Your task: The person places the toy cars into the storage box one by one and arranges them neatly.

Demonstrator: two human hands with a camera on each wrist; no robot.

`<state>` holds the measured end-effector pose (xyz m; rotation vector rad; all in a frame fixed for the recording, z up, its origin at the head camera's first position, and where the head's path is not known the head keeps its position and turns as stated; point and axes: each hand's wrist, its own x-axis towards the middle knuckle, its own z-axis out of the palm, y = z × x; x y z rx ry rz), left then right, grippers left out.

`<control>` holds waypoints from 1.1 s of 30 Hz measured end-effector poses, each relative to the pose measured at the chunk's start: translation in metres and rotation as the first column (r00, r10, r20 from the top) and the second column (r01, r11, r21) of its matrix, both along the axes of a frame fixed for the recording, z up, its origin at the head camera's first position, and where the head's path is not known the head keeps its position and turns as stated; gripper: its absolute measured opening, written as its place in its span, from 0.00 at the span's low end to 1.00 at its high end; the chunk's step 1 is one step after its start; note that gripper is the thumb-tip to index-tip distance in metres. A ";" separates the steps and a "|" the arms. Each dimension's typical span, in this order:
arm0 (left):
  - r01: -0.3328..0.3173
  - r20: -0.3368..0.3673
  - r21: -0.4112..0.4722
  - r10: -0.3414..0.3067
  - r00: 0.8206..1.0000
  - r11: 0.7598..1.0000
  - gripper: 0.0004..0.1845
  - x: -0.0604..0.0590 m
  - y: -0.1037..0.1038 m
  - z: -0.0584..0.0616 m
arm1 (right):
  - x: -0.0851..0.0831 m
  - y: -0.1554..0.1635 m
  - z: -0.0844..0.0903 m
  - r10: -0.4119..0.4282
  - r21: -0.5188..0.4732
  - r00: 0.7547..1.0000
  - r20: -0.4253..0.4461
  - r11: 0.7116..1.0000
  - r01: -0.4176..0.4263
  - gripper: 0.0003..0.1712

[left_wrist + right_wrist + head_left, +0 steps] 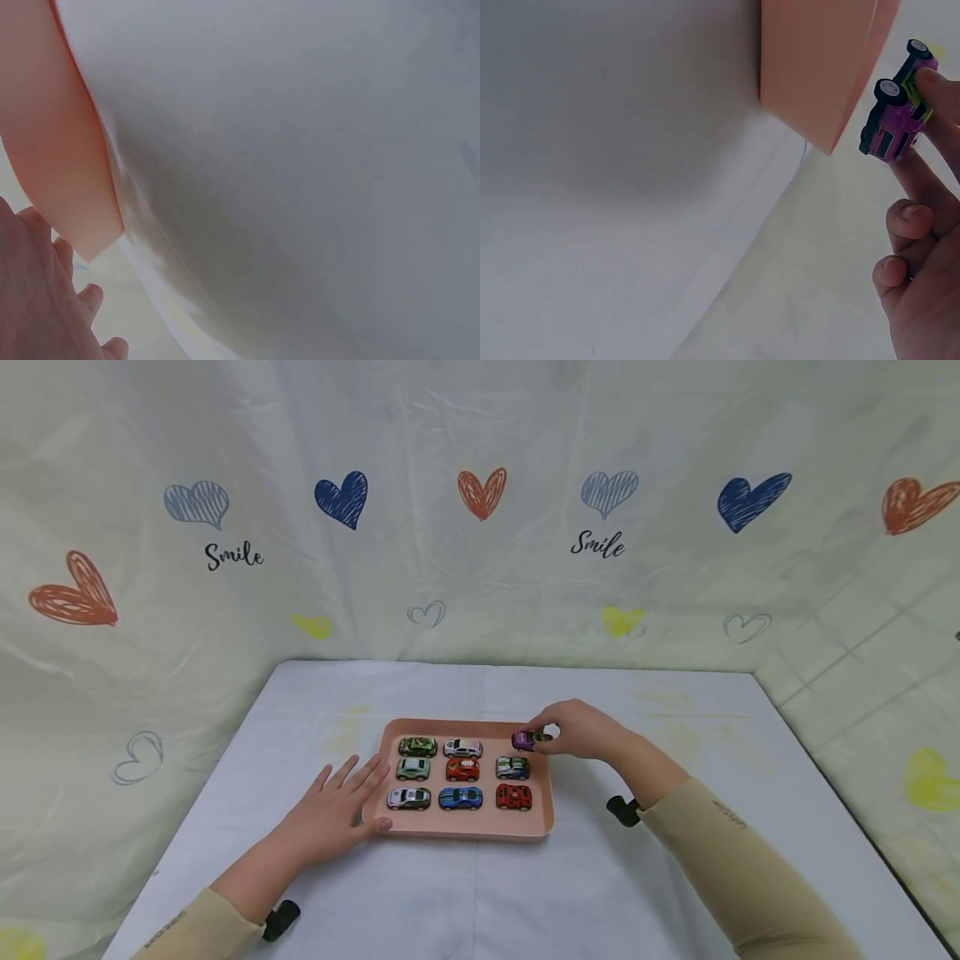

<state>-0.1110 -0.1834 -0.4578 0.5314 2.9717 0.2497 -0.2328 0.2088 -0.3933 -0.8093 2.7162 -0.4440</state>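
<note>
At the far right corner of the pink tray [472, 836], my right hand [588, 729] pinches a purple toy car [523, 741] between thumb and fingers. The right wrist view shows this car [896, 120] with green trim and dark wheels, held above the tray rim. My left hand [327, 818] lies with spread fingers against the tray's left edge. Several toy cars stand in rows on the tray, among them a camouflage car [417, 747], a blue car [461, 798], a red car [513, 797] and a green-and-blue patterned car [512, 767].
The tray stands on a table with a white cloth [420, 902]. Behind the table hangs a pale sheet [405, 568] printed with hearts. Each wrist carries a small black device, such as the left one [282, 920].
</note>
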 end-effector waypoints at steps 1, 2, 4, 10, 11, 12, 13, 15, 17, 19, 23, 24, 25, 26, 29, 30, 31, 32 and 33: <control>0.002 0.002 0.004 -0.002 1.000 1.000 0.46 0.000 0.000 0.001 | -0.001 -0.003 -0.001 -0.001 0.011 1.000 -0.004 1.000 0.001 0.18; 0.001 0.006 0.002 -0.001 1.000 1.000 0.46 0.000 0.000 0.001 | -0.001 -0.005 -0.002 -0.006 0.022 1.000 -0.008 1.000 0.006 0.18; 0.000 0.009 -0.004 0.000 1.000 1.000 0.46 0.001 0.000 0.002 | -0.003 -0.011 -0.004 -0.005 0.043 1.000 -0.018 0.999 0.006 0.18; 0.002 0.016 -0.013 -0.002 1.000 1.000 0.46 0.001 0.000 0.003 | -0.011 -0.027 -0.014 0.039 0.121 0.997 -0.066 0.992 -0.030 0.15; 0.004 0.016 -0.011 -0.004 1.000 1.000 0.46 0.001 0.000 0.003 | -0.012 -0.029 -0.015 0.049 0.139 0.996 -0.074 0.990 -0.038 0.14; 0.004 0.018 -0.010 -0.004 1.000 1.000 0.46 0.001 0.001 0.003 | -0.013 -0.031 -0.016 0.059 0.160 0.995 -0.085 0.986 -0.045 0.14; 0.004 0.019 -0.006 -0.004 1.000 1.000 0.46 0.001 0.001 0.004 | -0.014 -0.033 -0.017 0.070 0.178 0.993 -0.093 0.983 -0.053 0.13; 0.006 0.014 -0.002 -0.006 1.000 1.000 0.46 0.002 0.001 0.003 | -0.014 -0.035 -0.018 0.086 0.213 0.990 -0.109 0.975 -0.061 0.13; 0.009 -0.001 0.000 -0.009 1.000 1.000 0.46 0.002 0.001 0.002 | -0.013 -0.037 -0.019 0.102 0.247 0.986 -0.129 0.967 -0.068 0.14; 0.013 -0.011 0.003 -0.013 1.000 1.000 0.46 0.002 0.001 0.002 | -0.013 -0.039 -0.022 0.114 0.271 0.983 -0.144 0.960 -0.071 0.15; 0.018 -0.019 -0.002 -0.018 1.000 1.000 0.46 0.002 0.001 0.002 | -0.013 -0.041 -0.027 0.117 0.302 0.982 -0.149 0.951 -0.068 0.15; 0.019 -0.014 -0.004 -0.019 1.000 1.000 0.46 0.001 0.001 0.003 | -0.013 -0.041 -0.028 0.116 0.306 0.982 -0.147 0.950 -0.066 0.15; 0.019 -0.011 -0.008 -0.019 1.000 1.000 0.46 0.001 0.000 0.003 | -0.013 -0.041 -0.029 0.114 0.311 0.983 -0.145 0.948 -0.064 0.15; 0.018 -0.010 -0.012 -0.019 1.000 1.000 0.46 0.001 0.000 0.002 | -0.014 -0.041 -0.030 0.110 0.309 0.984 -0.142 0.949 -0.061 0.15; 0.017 -0.002 -0.022 -0.017 1.000 1.000 0.46 0.001 0.000 0.003 | -0.014 -0.041 -0.032 0.103 0.301 0.984 -0.145 0.952 -0.055 0.14; 0.017 0.000 -0.024 -0.017 1.000 1.000 0.46 0.001 0.000 0.003 | -0.014 -0.041 -0.033 0.103 0.297 0.984 -0.147 0.953 -0.055 0.14; 0.017 0.001 -0.022 -0.017 1.000 1.000 0.46 0.001 0.000 0.003 | -0.014 -0.042 -0.033 0.103 0.294 0.984 -0.148 0.954 -0.056 0.13; 0.018 0.001 -0.022 -0.018 1.000 1.000 0.46 0.001 0.000 0.004 | -0.015 -0.042 -0.033 0.101 0.290 0.984 -0.147 0.956 -0.055 0.13; 0.017 0.002 -0.025 -0.017 1.000 1.000 0.46 0.001 0.000 0.004 | -0.015 -0.042 -0.034 0.099 0.285 0.985 -0.144 0.957 -0.055 0.14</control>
